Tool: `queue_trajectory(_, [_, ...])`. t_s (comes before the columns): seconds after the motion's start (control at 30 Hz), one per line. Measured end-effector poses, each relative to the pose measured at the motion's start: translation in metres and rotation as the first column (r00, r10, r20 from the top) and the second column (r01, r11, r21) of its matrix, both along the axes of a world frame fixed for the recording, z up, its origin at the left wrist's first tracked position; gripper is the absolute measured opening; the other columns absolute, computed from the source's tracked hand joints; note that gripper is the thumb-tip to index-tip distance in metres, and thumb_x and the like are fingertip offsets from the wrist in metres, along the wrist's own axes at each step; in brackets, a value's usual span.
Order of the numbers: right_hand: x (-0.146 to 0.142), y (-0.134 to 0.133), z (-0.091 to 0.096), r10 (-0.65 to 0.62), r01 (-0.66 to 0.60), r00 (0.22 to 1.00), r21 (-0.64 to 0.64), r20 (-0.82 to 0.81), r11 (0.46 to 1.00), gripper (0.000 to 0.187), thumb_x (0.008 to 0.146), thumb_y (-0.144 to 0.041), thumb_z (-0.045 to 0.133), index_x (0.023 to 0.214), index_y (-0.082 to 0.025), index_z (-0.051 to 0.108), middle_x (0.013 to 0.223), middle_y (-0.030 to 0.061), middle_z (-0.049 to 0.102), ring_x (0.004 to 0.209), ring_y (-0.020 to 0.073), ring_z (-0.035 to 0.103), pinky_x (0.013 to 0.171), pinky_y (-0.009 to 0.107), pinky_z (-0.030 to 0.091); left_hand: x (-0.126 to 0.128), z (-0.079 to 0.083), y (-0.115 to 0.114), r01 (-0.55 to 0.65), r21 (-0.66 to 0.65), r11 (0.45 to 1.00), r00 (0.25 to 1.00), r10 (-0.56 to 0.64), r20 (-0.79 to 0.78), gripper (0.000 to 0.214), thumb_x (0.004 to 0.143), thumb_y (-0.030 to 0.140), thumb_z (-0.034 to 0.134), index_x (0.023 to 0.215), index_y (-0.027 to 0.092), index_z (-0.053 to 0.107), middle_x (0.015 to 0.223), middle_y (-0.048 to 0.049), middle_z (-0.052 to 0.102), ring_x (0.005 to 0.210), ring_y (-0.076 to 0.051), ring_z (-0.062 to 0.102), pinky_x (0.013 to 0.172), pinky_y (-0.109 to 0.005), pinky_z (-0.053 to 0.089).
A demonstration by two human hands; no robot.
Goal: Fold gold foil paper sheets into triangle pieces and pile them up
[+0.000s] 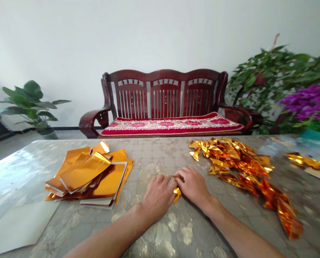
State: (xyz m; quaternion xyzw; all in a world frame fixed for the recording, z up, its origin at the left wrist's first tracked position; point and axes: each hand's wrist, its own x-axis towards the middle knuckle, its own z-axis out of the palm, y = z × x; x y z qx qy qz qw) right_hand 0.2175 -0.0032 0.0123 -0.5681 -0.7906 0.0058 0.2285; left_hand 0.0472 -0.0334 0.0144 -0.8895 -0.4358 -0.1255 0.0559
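Close together over the middle of the table, my left hand point(159, 194) and my right hand point(193, 185) both have their fingers closed on one small piece of gold foil paper point(177, 195). Its shiny end pokes out below the fingers, and a darker edge shows between the fingertips. The rest of it is hidden by my hands. Left of them lies a loose stack of flat gold foil paper sheets point(100, 179), with pale undersides showing at some edges. To the right is a heap of folded, crumpled gold foil pieces point(238, 157), which trails toward the front right.
The table point(146, 150) has a patterned, glossy cover. A pale sheet point(22, 225) lies at the front left. Clear plastic point(278, 145) and another folded foil piece point(307, 161) are at the far right. Beyond stand a wooden bench point(165, 95), potted plants and purple flowers point(310, 100).
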Motion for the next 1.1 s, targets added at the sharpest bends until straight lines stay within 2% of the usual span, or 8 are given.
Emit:
queue_trajectory(0.27, [0.0051,-0.0017,-0.003,0.12,-0.127,0.99,0.098,0.074,0.987,0.016,0.09,-0.017,0.058,0.085,-0.024,0.072,0.081,0.0018,0.062,0.084,0.0175,0.053,0.076,0.028,0.034,-0.0003,0.0014,0.0004,0.003,-0.003,1.0,1.0,-0.003,-0.016,0.016,0.095,0.033,0.052,0.108,0.025,0.056,0.109,-0.0037,0.061,0.097,-0.023,0.054,0.082,-0.038,0.047])
queue_trajectory(0.53, [0.0035,-0.0044,0.0008,0.148,-0.175,0.972,0.141,0.184,0.974,0.02,0.091,-0.016,0.054,0.08,-0.022,0.069,0.08,0.0034,0.06,0.084,0.0184,0.05,0.075,0.03,0.031,-0.0006,0.0002,0.0009,-0.006,-0.009,1.0,1.0,0.006,-0.003,0.015,0.095,0.035,0.053,0.105,0.025,0.057,0.106,-0.0037,0.06,0.097,-0.022,0.054,0.083,-0.037,0.047])
queue_trajectory(1.1, [0.0001,-0.0049,0.0026,0.14,-0.175,0.96,0.131,0.24,0.976,0.02,0.092,-0.016,0.057,0.074,-0.02,0.066,0.081,0.0038,0.061,0.084,0.0182,0.052,0.075,0.03,0.032,-0.0025,0.0022,0.0021,0.014,-0.025,1.0,1.0,-0.014,-0.006,0.015,0.096,0.034,0.049,0.106,0.024,0.056,0.108,-0.0045,0.059,0.096,-0.022,0.052,0.085,-0.037,0.049])
